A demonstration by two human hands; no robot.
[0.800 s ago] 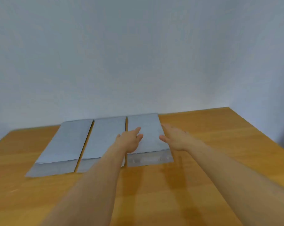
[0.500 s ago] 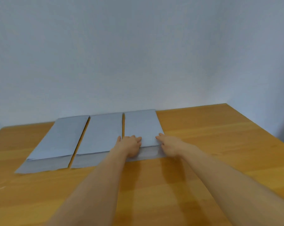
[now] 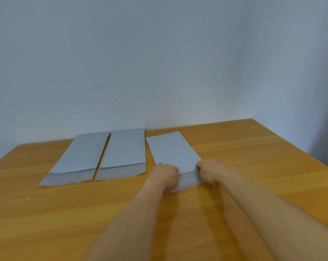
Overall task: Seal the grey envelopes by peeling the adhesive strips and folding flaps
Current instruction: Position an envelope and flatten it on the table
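**Both hands on the right-hand envelope**

On the near part of the wooden tabletop (image 3: 65,213) lay only the person's two bare forearms, reaching forward. At their ends, the left hand (image 3: 167,175) and the right hand (image 3: 209,171) each had fingers curled onto the near end of the right envelope (image 3: 173,149), the left at its near-left corner, the right at its near-right corner; each grip looked closed on the open flap (image 3: 188,180), which lay flat toward the person. This envelope sat slightly askew, apart from the other two.

To do this step well, one hand should probably pin the flap flat while the other lifts the strip's end with a fingernail and peels it slowly, low along the flap.

Farther back and to the left lay the middle envelope (image 3: 124,149) and the left envelope (image 3: 84,153), side by side, flaps not yet folded.
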